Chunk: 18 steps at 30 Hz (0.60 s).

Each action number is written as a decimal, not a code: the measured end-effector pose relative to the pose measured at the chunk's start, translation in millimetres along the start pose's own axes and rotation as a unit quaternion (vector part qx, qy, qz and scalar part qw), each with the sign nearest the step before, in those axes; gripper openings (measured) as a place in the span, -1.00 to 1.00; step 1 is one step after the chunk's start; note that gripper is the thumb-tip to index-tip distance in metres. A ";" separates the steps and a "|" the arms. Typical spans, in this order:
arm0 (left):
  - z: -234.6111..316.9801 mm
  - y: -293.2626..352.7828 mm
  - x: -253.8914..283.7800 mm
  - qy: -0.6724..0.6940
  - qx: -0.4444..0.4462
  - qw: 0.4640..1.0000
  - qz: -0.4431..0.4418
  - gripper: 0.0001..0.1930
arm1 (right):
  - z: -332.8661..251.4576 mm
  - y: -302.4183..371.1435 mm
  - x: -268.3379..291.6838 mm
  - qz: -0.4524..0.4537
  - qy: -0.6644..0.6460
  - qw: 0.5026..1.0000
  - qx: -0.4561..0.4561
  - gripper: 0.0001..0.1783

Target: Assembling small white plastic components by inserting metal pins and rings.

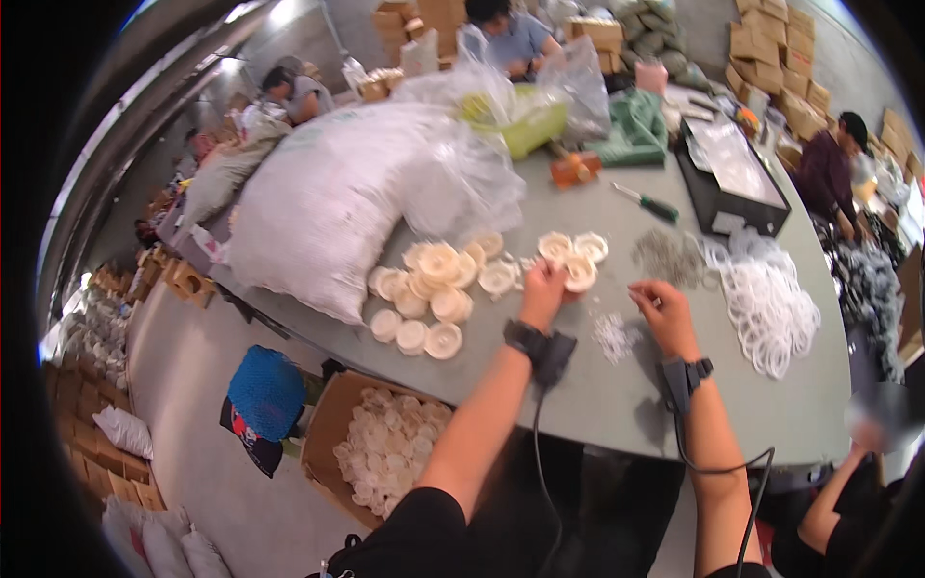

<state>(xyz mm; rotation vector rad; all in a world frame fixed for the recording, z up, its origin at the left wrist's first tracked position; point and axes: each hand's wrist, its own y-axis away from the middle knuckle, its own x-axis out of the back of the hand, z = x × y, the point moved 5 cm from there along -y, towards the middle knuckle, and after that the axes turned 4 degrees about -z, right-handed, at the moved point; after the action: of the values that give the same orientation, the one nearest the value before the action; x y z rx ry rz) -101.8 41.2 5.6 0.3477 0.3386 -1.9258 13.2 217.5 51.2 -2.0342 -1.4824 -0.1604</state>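
Observation:
My left hand [544, 291] is closed at the edge of a cream round plastic piece [579, 274] with a raised ring. Two similar round pieces touch it on the far side. My right hand [665, 310] hovers over the table with thumb and index finger pinched; whatever lies between them is too small to name. Between my hands is a small heap of tiny white parts [614, 337]. Beyond my right hand sits a pile of small metal-coloured pieces [670, 258]. Many cream round pieces [438, 263] are stacked left of my left hand.
White plastic rings [768, 303] are heaped at the right, near a black box [732, 178]. A green-handled screwdriver [658, 207] and an orange block-like object [575, 169] lie farther back. A bulging white sack [318, 197] occupies the left. A carton [337, 453] of round pieces stands below.

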 end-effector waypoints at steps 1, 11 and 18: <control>2.2 1.0 2.9 0.014 -0.001 1.000 -0.004 -0.90 | -4.1 -2.2 -0.2 -0.003 0.038 0.999 0.012 -0.84; 6.1 -9.7 6.6 0.044 0.049 0.997 -0.037 -0.68 | 18.1 -5.2 16.1 -0.191 0.032 0.972 -0.135 -0.83; 6.4 -3.8 0.2 -0.023 0.071 0.994 -0.086 -0.67 | 17.4 3.8 12.9 -0.233 0.069 0.959 -0.143 -0.79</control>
<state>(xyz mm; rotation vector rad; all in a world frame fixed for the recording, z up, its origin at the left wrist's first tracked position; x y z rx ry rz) -106.0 39.9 11.7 0.3753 0.2072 -2.1300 17.0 236.7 41.2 -1.7978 -1.9112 -0.7310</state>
